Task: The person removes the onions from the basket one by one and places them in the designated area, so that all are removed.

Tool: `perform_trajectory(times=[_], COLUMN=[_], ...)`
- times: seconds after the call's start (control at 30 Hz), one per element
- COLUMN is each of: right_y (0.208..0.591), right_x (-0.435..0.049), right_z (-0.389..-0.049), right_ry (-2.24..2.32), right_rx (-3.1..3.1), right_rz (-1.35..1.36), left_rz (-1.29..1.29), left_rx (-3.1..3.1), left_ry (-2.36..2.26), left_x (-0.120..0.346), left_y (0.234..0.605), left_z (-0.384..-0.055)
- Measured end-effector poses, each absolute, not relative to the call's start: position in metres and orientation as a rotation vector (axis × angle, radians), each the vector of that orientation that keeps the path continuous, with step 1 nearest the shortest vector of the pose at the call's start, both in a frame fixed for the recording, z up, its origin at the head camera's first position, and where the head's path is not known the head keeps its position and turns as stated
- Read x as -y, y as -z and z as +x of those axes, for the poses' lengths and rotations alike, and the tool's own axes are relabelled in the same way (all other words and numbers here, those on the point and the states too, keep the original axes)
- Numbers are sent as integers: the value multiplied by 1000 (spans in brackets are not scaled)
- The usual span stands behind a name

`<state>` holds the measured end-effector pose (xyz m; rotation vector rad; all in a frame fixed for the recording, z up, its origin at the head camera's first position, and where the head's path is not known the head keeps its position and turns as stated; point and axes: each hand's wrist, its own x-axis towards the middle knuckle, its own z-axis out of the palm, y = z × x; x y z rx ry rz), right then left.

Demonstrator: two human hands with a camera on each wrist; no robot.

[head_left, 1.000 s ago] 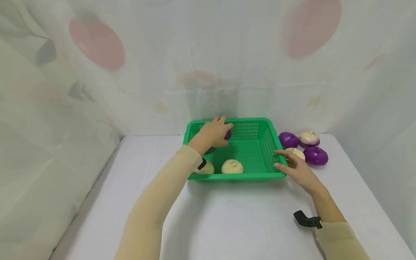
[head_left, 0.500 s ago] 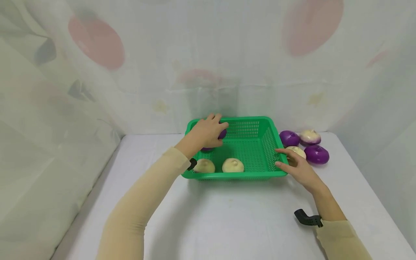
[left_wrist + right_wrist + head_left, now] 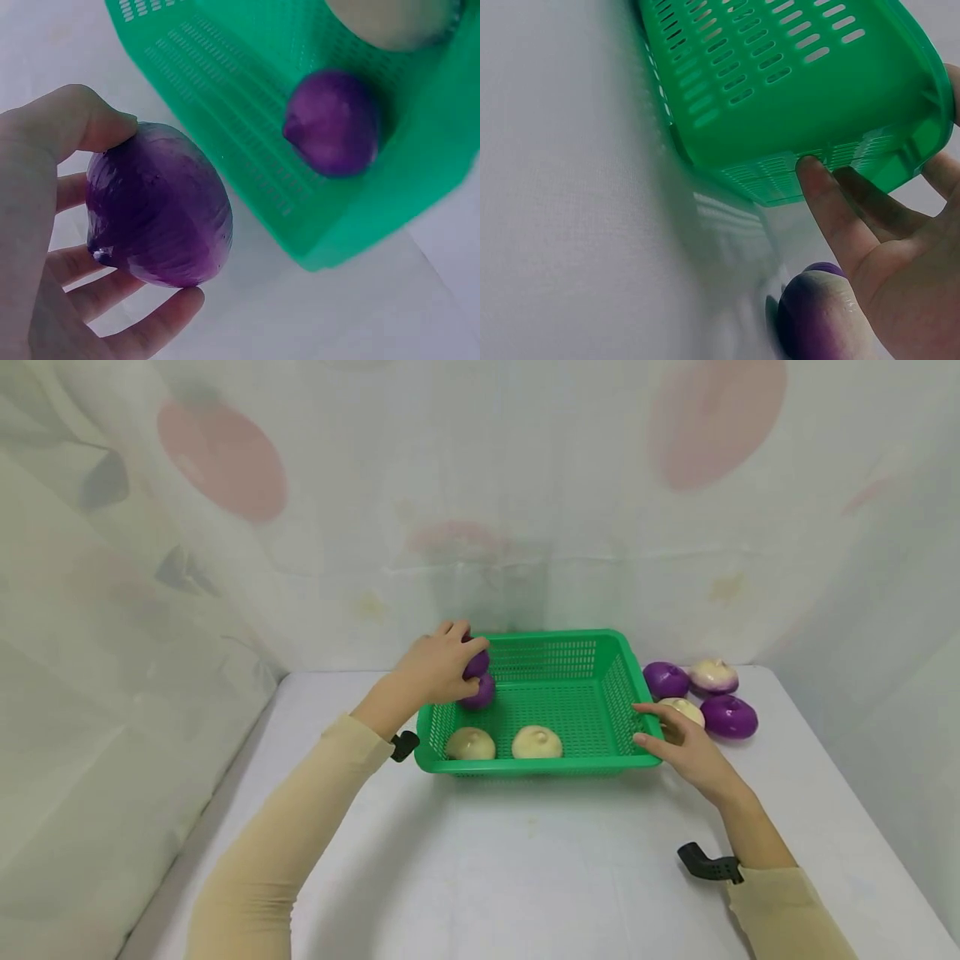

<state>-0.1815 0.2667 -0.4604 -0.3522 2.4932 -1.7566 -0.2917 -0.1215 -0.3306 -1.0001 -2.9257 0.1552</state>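
My left hand (image 3: 438,667) grips a purple onion (image 3: 161,210) from above, thumb on one side and fingertips on the other. It is over the left end of the green basket (image 3: 540,766); in the left wrist view the onion is just outside the basket wall. Inside the basket, another purple onion (image 3: 480,692) lies at the left, with two white onions (image 3: 471,743) along the near wall. My right hand (image 3: 693,756) holds the basket's right rim near the front corner. In the right wrist view, its fingers (image 3: 829,206) press the outer wall.
Right of the basket, a group sits on the white table (image 3: 525,868): purple onions (image 3: 730,717), a white onion (image 3: 684,712) and a white-and-purple onion (image 3: 714,677). A patterned curtain (image 3: 480,485) hangs behind and along both sides.
My left hand has moved left with the purple onion, from inside the basket to its left rim, uncovering the other purple onion. The right hand stays on the rim.
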Motion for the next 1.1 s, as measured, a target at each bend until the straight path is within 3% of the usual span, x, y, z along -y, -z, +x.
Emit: perform_trajectory(times=[0.57,1.1], right_y=[462,459], right_x=[-267,-265], right_z=[-183,-180], right_ry=[1741,1733], right_rx=[-2510,-2526], right_rz=[-348,-348], left_rz=[-819,-605], left_rx=[2937,3029], left_ry=[-26,131], left_x=[170,212], left_y=[338,370], left_z=[-301,-320])
